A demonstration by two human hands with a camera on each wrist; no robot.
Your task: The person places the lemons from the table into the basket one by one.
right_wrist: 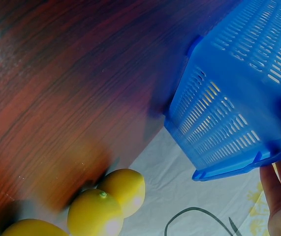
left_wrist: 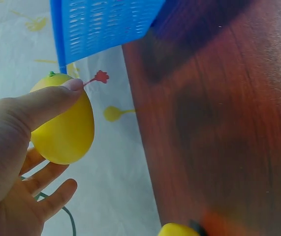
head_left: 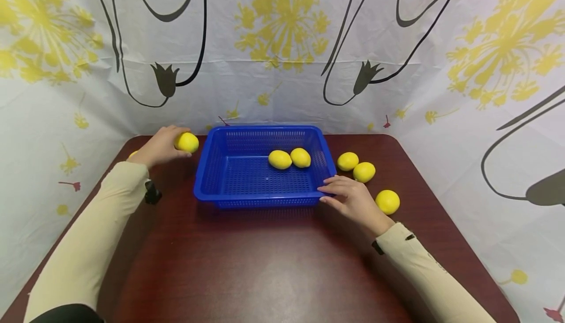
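Observation:
Off the blue basket's left side, my left hand point(head_left: 161, 145) holds a yellow lemon point(head_left: 187, 142) raised above the table. In the left wrist view the thumb lies across this lemon point(left_wrist: 64, 130), with fingers behind it. My right hand point(head_left: 355, 203) grips the blue plastic basket point(head_left: 265, 197) at its front right corner, fingers over the rim and thumb at the outer side. Two lemons lie inside the basket, a left one point(head_left: 280, 160) and a right one point(head_left: 301, 158), side by side toward the right.
Right of the basket, two lemons point(head_left: 347, 161) lie together, with another lemon point(head_left: 387, 202) nearer, beside my right wrist. A further lemon point(head_left: 133, 154) is mostly hidden behind my left hand. The dark wooden table point(head_left: 265, 264) meets patterned white cloth point(head_left: 282, 92) at its back and sides.

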